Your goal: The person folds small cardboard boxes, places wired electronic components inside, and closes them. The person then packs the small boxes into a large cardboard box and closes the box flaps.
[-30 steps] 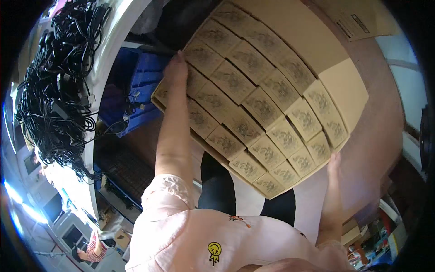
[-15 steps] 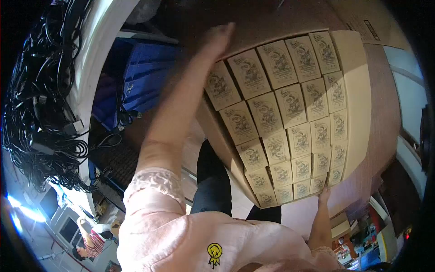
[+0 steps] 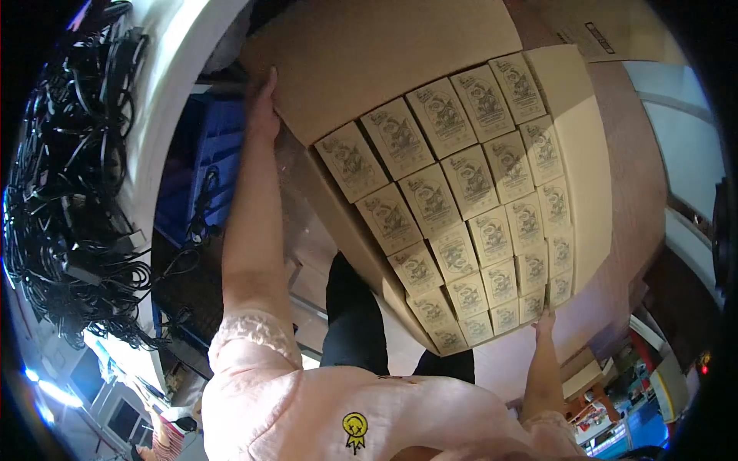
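Observation:
A large cardboard carton (image 3: 588, 177) stands tilted and open in front of me, packed with rows of small brown boxes (image 3: 433, 111) printed with a dark cartoon figure. At its upper left, my left hand (image 3: 263, 111) is closed on the edge of a raised carton flap (image 3: 384, 58), thumb against the cardboard. My right hand (image 3: 545, 323) grips the carton's lower right edge, its fingers partly hidden beneath.
Bundles of black cables (image 3: 84, 192) hang over a white edge (image 3: 165, 115) on the left. Behind my left arm is a blue bin (image 3: 211, 142). More cardboard (image 3: 615, 34) lies at the upper right. Another person's striped sleeve (image 3: 167, 442) shows at lower left.
My left hand has moved left and down from the carton's top edge, and the raised flap now shows broadly. The carton has shifted slightly left; my right hand stays at its lower edge.

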### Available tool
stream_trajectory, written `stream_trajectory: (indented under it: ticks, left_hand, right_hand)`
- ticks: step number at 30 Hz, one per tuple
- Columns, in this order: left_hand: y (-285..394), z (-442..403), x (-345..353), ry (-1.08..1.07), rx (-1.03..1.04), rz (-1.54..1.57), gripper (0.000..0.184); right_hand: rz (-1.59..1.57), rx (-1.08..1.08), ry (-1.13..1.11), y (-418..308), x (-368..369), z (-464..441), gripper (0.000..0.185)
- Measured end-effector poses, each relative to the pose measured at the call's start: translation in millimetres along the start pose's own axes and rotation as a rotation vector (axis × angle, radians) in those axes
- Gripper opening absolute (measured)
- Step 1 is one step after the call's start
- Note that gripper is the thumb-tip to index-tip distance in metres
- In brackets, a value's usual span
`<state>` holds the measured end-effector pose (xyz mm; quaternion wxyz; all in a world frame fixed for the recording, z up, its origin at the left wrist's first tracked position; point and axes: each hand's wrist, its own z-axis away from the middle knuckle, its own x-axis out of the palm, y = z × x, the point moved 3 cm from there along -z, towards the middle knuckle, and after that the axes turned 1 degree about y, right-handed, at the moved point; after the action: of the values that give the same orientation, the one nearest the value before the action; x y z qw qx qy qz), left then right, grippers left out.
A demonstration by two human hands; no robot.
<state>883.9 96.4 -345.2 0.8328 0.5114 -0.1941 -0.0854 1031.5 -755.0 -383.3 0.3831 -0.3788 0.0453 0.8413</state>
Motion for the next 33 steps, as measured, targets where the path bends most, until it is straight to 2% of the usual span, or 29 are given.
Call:
stream_trajectory:
  ticks: [3, 5, 7, 8, 9, 10, 11, 12, 13, 14, 15, 16, 18, 22, 24, 28, 29, 31, 33]
  left_hand:
    - [27.3, 40.2, 6.2, -0.1, 0.147, -0.115, 0.06]
    - [32.8, 72.0, 11.1, -0.019, 0.055, -0.127, 0.056]
    - [42.7, 110.1, 15.9, 0.021, 0.004, -0.723, 0.052]
    - [23.5, 121.6, 2.0, -0.228, -0.213, -0.791, 0.055]
    - [13.8, 147.8, 8.7, -0.7, 0.153, -0.736, 0.06]
    - [24.9, 190.4, 44.3, -0.916, 0.408, -1.36, 0.07]
    - [11.3, 220.9, 57.2, -1.047, 0.327, -1.495, 0.073]
    - [-1.1, 242.5, 64.6, -1.177, 0.247, -1.629, 0.076]
    - [-9.4, 253.9, 67.0, -1.189, 0.23, -1.632, 0.076]
    - [-19.0, 261.8, 67.9, -1.199, 0.215, -1.636, 0.077]
    - [-29.3, 266.6, 72.0, -1.209, 0.204, -1.642, 0.079]
    - [-36.1, 267.2, 80.3, -1.119, 0.222, -1.596, 0.078]
    - [-50.9, 263.6, 99.0, -0.922, 0.251, -1.503, 0.076]
    - [-127.0, 268.7, 99.7, -0.629, 0.384, -1.761, 0.075]
    - [-147.0, 267.0, 99.5, -0.519, 0.395, -1.927, 0.075]
    - [-150.1, 263.6, 92.5, -0.52, 0.456, -1.959, 0.073]
    - [-146.3, 265.5, 97.4, -0.532, 0.399, -1.957, 0.072]
    - [-151.4, 264.5, 90.6, -0.505, 0.454, -1.984, 0.073]
    - [-155.0, 262.1, 89.4, -0.467, 0.469, -2.043, 0.073]
  right_hand:
    - [-0.011, 0.067, 0.0, -0.5, -0.4, -7.5, 0.043]
    - [-0.015, 0.09, -0.024, -2.5, 2.8, -4.9, 0.044]
    - [-0.019, 0.112, -0.049, -29.1, 7.6, 10.6, 0.044]
    - [-0.086, 0.065, -0.108, -22.1, 9.0, -2.5, 0.043]
    - [-0.163, 0.029, -0.155, 8.7, -0.3, -19.0, 0.042]
    - [-0.361, 0.045, -0.3, 38.5, -2.9, -38.7, 0.037]
    - [-0.565, 0.053, -0.43, 60.1, -7.9, -46.9, 0.032]
    - [-0.671, 0.037, -0.411, 57.3, -13.2, -30.9, 0.026]
    - [-0.771, 0.021, -0.388, 48.0, -12.2, -10.2, 0.02]
    - [-0.887, 0.011, -0.385, 50.3, -11.4, -2.2, 0.031]
    - [-0.901, 0.052, -0.369, 14.9, -10.9, 37.0, 0.042]
    - [-0.858, 0.086, -0.299, 14.5, -13.8, 39.5, 0.047]
    - [-0.946, 0.067, -0.259, 39.4, -11.2, 8.1, 0.047]
    - [-1.012, -0.004, -0.086, 3.2, -6.9, -29.6, 0.041]
    - [-0.991, 0.128, 0.056, -27.2, -8.4, -44.7, 0.04]
    - [-0.625, 0.082, -0.065, -24.9, -5.5, -101.8, 0.043]
    - [-0.513, 0.043, -0.068, -26.4, -9.0, -104.2, 0.046]
    - [-0.292, -0.181, -0.086, -30.1, -24.3, -97.9, 0.056]
    - [-0.103, -0.303, -0.169, -11.6, -30.2, -123.0, 0.059]
